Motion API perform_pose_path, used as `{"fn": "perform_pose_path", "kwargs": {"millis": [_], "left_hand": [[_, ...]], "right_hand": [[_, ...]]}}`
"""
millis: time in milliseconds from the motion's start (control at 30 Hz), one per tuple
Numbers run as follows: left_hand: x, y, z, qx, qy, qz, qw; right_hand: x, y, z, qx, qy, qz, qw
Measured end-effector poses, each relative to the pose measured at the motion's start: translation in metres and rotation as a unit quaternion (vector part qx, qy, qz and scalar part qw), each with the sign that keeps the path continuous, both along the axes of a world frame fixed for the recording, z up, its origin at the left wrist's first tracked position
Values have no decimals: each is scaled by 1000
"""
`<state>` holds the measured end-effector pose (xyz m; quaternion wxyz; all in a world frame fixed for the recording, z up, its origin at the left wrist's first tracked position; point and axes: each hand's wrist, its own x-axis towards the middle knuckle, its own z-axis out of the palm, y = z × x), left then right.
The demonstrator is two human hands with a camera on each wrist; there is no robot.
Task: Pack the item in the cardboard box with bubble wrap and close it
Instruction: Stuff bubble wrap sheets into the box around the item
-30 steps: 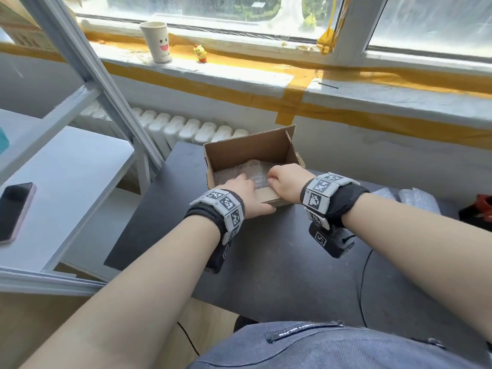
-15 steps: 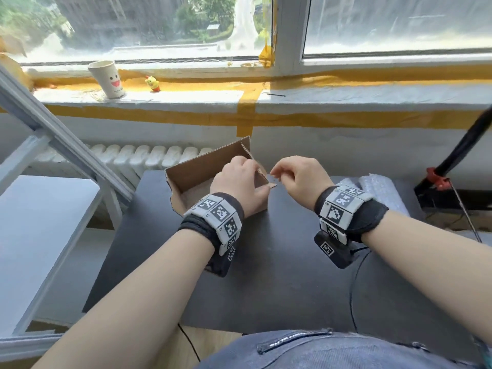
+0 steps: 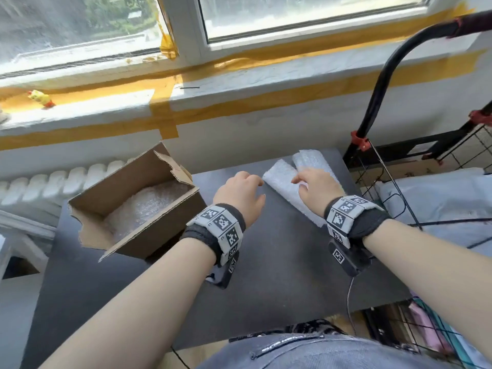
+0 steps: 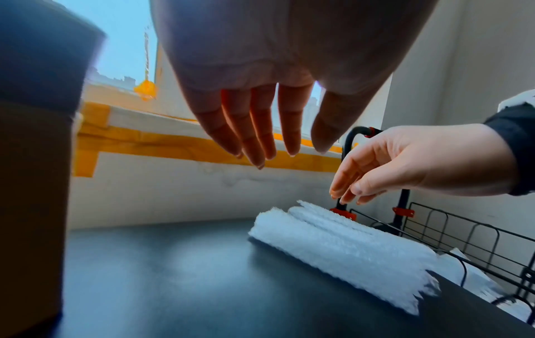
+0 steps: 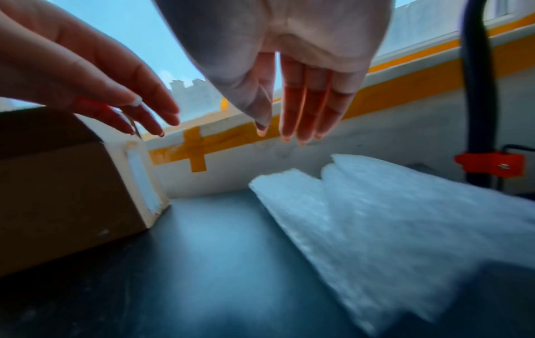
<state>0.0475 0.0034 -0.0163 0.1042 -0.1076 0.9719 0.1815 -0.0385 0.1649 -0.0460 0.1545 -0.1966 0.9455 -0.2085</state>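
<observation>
Both my hands are empty, fingers loose: left hand (image 3: pixel 241 194) and right hand (image 3: pixel 314 189) over the bubble wrap (image 3: pixel 288 190), box (image 3: pixel 138 209) off to my left.

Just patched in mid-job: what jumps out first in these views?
Two bare hands, left hand and right hand, hover open over the folded white bubble wrap pieces at the far right of the dark grey table. Left of them stands the open brown cardboard box, flaps up, lined with bubble wrap. Behind, orange tape stripes the white windowsill.
</observation>
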Motion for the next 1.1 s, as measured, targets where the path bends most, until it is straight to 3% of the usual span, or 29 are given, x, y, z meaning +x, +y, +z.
{"fn": "perform_pose_path", "kwargs": {"millis": [100, 200, 400, 667, 867, 1000, 1100], "left_hand": [[-9, 18, -12, 10, -37, -9, 999], [-18, 33, -20, 22, -58, -11, 998], [-28, 51, -31, 33, -74, -2, 997], [-29, 57, -32, 40, -71, 17, 997], [-31, 54, -26, 40, -51, 21, 998], [-29, 50, -9, 17, 26, 45, 998], [-24, 38, 7, -56, 84, 51, 994]], "right_hand": [[-8, 23, -13, 86, 14, -35, 996], [-13, 37, -26, 151, -34, -57, 986], [-17, 45, -43, 173, -66, -32, 982], [-30, 42, -33, 102, -41, -52, 993], [-38, 45, -8, 48, 24, -61, 997], [-33, 32, 12, 22, 91, -18, 995], [-26, 17, 23, -18, 132, 13, 991]]}}
